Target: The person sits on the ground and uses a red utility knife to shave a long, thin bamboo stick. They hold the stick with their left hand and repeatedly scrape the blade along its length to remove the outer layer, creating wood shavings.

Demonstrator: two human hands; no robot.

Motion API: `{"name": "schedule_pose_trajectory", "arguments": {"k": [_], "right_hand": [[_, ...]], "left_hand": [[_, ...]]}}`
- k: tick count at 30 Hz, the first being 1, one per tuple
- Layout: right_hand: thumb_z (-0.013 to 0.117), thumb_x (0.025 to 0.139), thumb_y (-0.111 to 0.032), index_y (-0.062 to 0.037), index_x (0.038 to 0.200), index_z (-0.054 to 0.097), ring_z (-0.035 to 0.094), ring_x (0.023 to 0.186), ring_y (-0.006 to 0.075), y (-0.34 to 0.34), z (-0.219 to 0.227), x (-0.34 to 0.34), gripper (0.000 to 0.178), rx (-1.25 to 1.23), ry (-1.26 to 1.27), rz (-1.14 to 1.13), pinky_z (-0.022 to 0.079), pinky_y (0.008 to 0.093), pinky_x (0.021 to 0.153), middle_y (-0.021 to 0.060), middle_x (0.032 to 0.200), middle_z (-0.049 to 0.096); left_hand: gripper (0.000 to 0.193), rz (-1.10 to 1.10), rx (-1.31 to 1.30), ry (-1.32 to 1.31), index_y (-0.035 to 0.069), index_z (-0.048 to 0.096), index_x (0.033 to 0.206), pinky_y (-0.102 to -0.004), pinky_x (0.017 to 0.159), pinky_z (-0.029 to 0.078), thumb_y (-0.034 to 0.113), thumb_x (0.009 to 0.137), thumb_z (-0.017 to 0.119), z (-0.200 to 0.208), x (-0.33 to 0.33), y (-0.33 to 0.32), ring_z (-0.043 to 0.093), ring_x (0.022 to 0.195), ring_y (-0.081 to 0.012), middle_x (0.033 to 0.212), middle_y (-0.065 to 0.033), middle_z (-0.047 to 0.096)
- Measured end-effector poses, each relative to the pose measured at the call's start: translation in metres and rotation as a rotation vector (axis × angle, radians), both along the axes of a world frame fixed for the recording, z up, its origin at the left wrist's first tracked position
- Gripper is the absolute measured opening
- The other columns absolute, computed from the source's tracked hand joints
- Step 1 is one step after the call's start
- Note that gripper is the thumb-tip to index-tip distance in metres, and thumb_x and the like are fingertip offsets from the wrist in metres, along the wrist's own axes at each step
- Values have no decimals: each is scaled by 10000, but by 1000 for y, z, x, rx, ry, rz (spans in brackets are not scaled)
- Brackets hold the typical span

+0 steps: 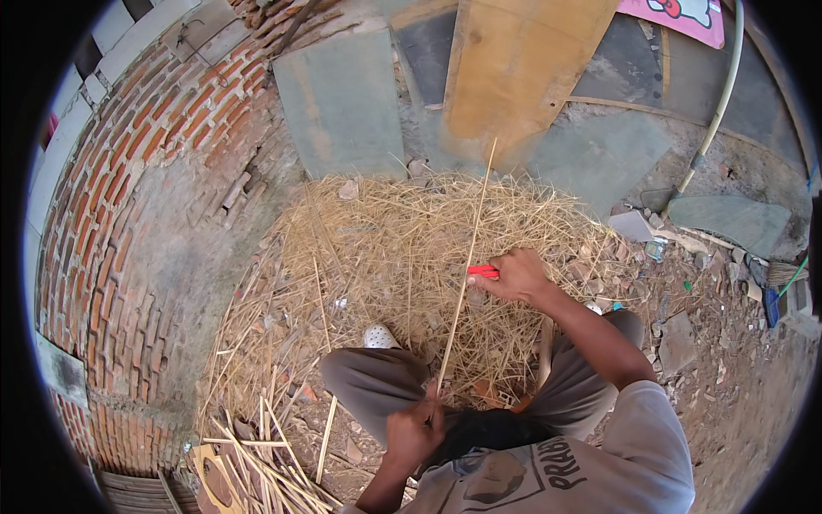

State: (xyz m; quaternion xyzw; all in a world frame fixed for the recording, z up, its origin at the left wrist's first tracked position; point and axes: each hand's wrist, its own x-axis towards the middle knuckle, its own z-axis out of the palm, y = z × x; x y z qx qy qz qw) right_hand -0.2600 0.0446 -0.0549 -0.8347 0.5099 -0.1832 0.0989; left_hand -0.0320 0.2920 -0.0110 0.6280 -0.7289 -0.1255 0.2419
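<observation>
A long thin bamboo strip (pixel 479 210) slants up and away from my lap toward the leaning boards. My left hand (pixel 415 431) is closed around its near end, close to my left knee. Farther along, my right hand (pixel 518 276) grips a small red tool (pixel 484 271) that meets the strip's right side. The tool's working end is too small to make out. Beneath the strip lies a wide heap of pale shavings and thin slivers (pixel 377 231).
Several split bamboo strips (pixel 272 458) lie at the lower left. A worn brick wall (pixel 128 283) runs along the left. Grey boards (pixel 342 107) and a tan board (pixel 522 73) lean at the back. Rubble and a pale pipe (pixel 717 111) are on the right.
</observation>
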Motion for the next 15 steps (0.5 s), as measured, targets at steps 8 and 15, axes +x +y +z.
{"name": "schedule_pose_trajectory", "arguments": {"k": [8, 15], "right_hand": [[381, 805, -806, -48, 614, 666, 642, 581, 302, -60, 14, -63, 832, 103, -97, -359, 504, 442, 599, 140, 518, 579], [401, 801, -794, -23, 694, 685, 652, 734, 390, -71, 19, -100, 829, 34, -171, -600, 501, 477, 718, 232, 679, 638]], "left_hand": [[268, -91, 77, 89, -26, 694, 1048, -365, 452, 462, 63, 797, 661, -1, 14, 49, 564, 429, -267, 555, -144, 567], [236, -130, 154, 130, -26, 699, 1027, -329, 472, 472, 71, 814, 674, -3, 42, 84, 581, 442, -246, 558, -141, 581]]}}
